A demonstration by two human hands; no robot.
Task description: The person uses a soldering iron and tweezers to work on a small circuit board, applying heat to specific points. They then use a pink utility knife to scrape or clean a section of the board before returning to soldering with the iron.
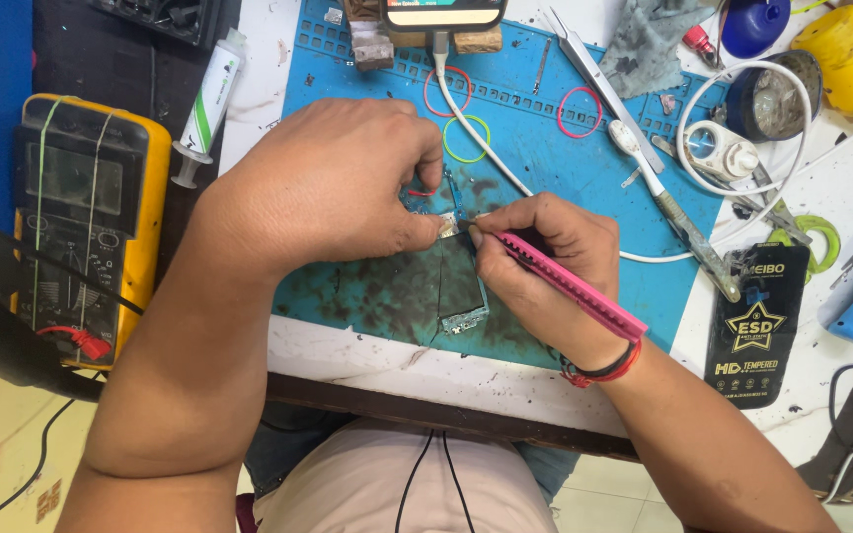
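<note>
**Bench inventory: both hands working on a small circuit board, blue mat**

Item 1. My right hand [550, 262] is gripping a pink tool [570, 286], thumb and fingers closed around it like a pen. Its long axis is running from 4 o'clock, where the butt is passing my wrist, up to 10 o'clock, where the tip is pointing at the meeting place of both hands.

Item 2. My left hand [333, 183] is pinching a small metallic piece [445, 227] between thumb and forefinger, the other fingers curled in. The pink tip is touching or just beside this piece; I cannot tell which.

Item 3. A narrow circuit board [461, 286] is lying on the blue work mat [348, 286], directly under both hands. Its long axis is running 12 to 6 o'clock, connector end pointing at 6, toward me. The upper end is hidden beneath my fingers. Both hands are meeting at its upper part, neither clearly nearer.

Item 4. At 9 o'clock, well apart, a yellow multimeter [91, 217] is sitting off the mat.

Item 5. At 3 o'clock, a black flat package [757, 326] is lying beside the mat.

Item 6. At 1 o'clock, metal tweezers [604, 84] are resting across the mat.

Item 7. At 12 o'clock, a white cable [476, 138] is running up to a phone [441, 12] on the far edge, with coloured rubber bands [466, 138] near it.
</note>
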